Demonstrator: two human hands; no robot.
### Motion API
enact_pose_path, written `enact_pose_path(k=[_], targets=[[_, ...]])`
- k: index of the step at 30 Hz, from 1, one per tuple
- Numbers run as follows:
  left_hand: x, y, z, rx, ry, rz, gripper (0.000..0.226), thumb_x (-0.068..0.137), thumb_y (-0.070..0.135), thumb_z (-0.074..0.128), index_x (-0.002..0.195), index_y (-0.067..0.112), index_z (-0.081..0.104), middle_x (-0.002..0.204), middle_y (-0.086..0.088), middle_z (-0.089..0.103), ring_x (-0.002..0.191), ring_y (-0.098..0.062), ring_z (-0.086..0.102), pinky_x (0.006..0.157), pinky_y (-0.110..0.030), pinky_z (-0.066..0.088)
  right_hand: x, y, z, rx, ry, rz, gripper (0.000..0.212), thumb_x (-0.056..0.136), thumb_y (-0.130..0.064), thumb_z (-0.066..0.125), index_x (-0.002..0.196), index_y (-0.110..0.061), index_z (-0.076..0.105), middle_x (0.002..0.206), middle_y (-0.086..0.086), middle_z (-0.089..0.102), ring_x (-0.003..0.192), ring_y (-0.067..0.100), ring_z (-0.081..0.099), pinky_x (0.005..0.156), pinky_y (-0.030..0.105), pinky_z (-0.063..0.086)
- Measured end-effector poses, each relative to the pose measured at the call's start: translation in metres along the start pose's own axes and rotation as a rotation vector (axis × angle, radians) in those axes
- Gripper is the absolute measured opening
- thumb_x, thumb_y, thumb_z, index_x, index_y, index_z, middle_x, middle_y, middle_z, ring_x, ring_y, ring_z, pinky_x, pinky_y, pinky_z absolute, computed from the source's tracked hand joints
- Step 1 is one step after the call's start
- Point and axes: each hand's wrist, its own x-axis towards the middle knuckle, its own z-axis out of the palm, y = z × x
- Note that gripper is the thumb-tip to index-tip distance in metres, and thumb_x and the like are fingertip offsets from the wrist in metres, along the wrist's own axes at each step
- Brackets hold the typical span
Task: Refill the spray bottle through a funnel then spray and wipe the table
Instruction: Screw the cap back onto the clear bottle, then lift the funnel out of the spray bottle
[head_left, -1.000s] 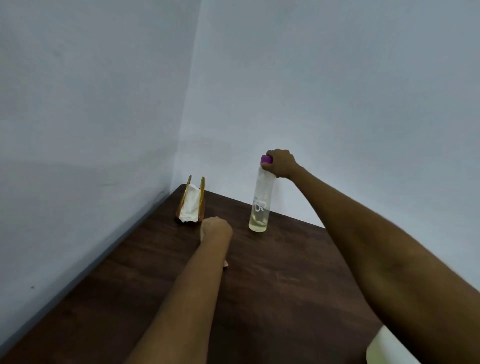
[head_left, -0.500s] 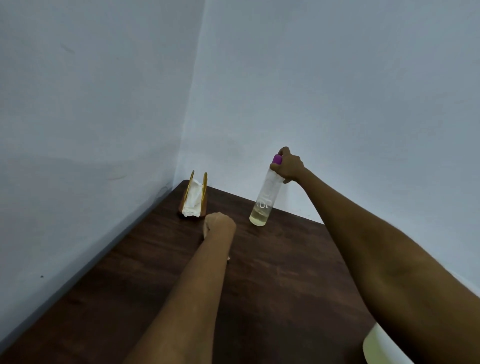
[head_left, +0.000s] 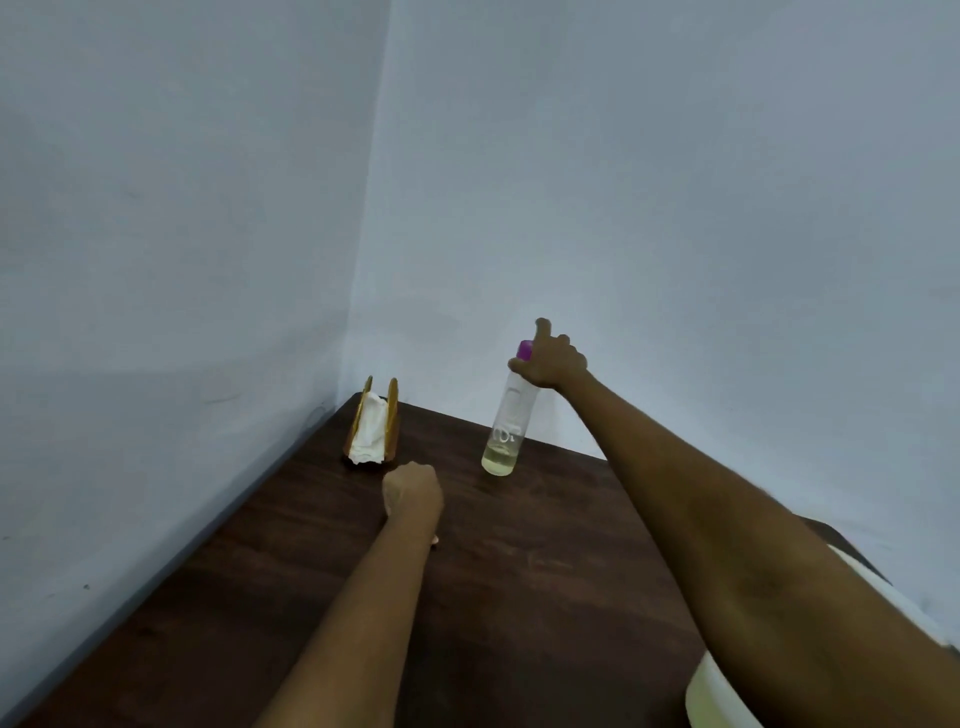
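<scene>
While right hand (head_left: 551, 364) grips spray bottle (head_left: 506, 422), markings unreadable, left hand (head_left: 413, 493) fisted.

Spray bottle (head_left: 508, 415) over dark wooden table (head_left: 545, 597)

Clear, slim, purple-capped, tilted with top leaning right; shallow layer of pale yellow liquid at the bottom. Gripped at the neck, base seemingly just clear of the tabletop near the far edge.

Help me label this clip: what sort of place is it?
Probably a plain indoor room corner, perhaps a dining spot: a dark wooden table pushed against bare pale walls, with a napkin holder at its far end.
</scene>
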Motion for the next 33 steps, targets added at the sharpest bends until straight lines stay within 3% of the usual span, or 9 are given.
enact_pose_path(k=[5,10,14,21,28,33], targets=[[-0.04,0.011,0.005,0.092,0.051,0.079,0.035,0.095,0.018,0.055,0.129,0.011,0.055,0.13,-0.006,0.057,0.118,-0.018,0.057,0.091,-0.028,0.049,-0.049,0.006,-0.033,0.011,0.003,-0.022,0.068,0.089,-0.037,0.058,0.142,-0.01,0.025,0.134,0.02,0.046,0.123,0.037,0.048,0.098,0.041,0.041],[-0.102,0.035,0.006,0.013,0.045,0.166,0.052,0.089,0.033,0.064,0.134,0.012,0.047,0.135,-0.005,0.053,0.124,-0.02,0.053,0.096,-0.03,0.045,-0.115,0.023,-0.057,0.05,0.024,-0.041,0.059,0.087,-0.029,0.058,0.136,-0.008,0.033,0.123,0.017,0.056,0.113,0.034,0.056,0.089,0.039,0.046],[-0.16,0.059,0.011,-0.033,0.111,0.2,0.044,0.091,0.029,0.061,0.13,0.012,0.051,0.13,-0.005,0.057,0.12,-0.021,0.056,0.097,-0.03,0.045,-0.172,0.043,-0.101,0.075,0.082,-0.053,0.05,0.089,-0.026,0.055,0.133,-0.006,0.042,0.126,0.014,0.057,0.116,0.03,0.054,0.089,0.035,0.044],[-0.238,0.078,0.007,-0.05,0.184,0.199,0.032,0.095,0.018,0.055,0.126,0.014,0.055,0.127,-0.004,0.058,0.119,-0.02,0.057,0.095,-0.03,0.045,-0.272,0.104,-0.154,0.006,0.183,-0.028,0.027,0.084,-0.026,0.058,0.1,-0.004,0.064,0.107,0.008,0.066,0.101,0.026,0.061,0.075,0.029,0.041],[-0.273,0.103,-0.006,-0.05,0.242,0.222,0.034,0.095,0.019,0.054,0.128,0.012,0.054,0.13,-0.005,0.058,0.122,-0.022,0.056,0.096,-0.031,0.046,-0.319,0.138,-0.132,-0.086,0.172,0.053,0.045,0.087,-0.046,0.058,0.104,-0.006,0.064,0.105,0.008,0.066,0.1,0.026,0.062,0.081,0.032,0.045],[-0.278,0.118,0.003,-0.045,0.216,0.244,0.034,0.094,0.018,0.054,0.128,0.012,0.055,0.129,-0.005,0.059,0.12,-0.021,0.057,0.097,-0.031,0.046,-0.323,0.151,-0.11,-0.202,0.182,0.001,0.025,0.09,-0.032,0.05,0.082,-0.009,0.053,0.084,0.006,0.059,0.079,0.024,0.059,0.066,0.027,0.038]])
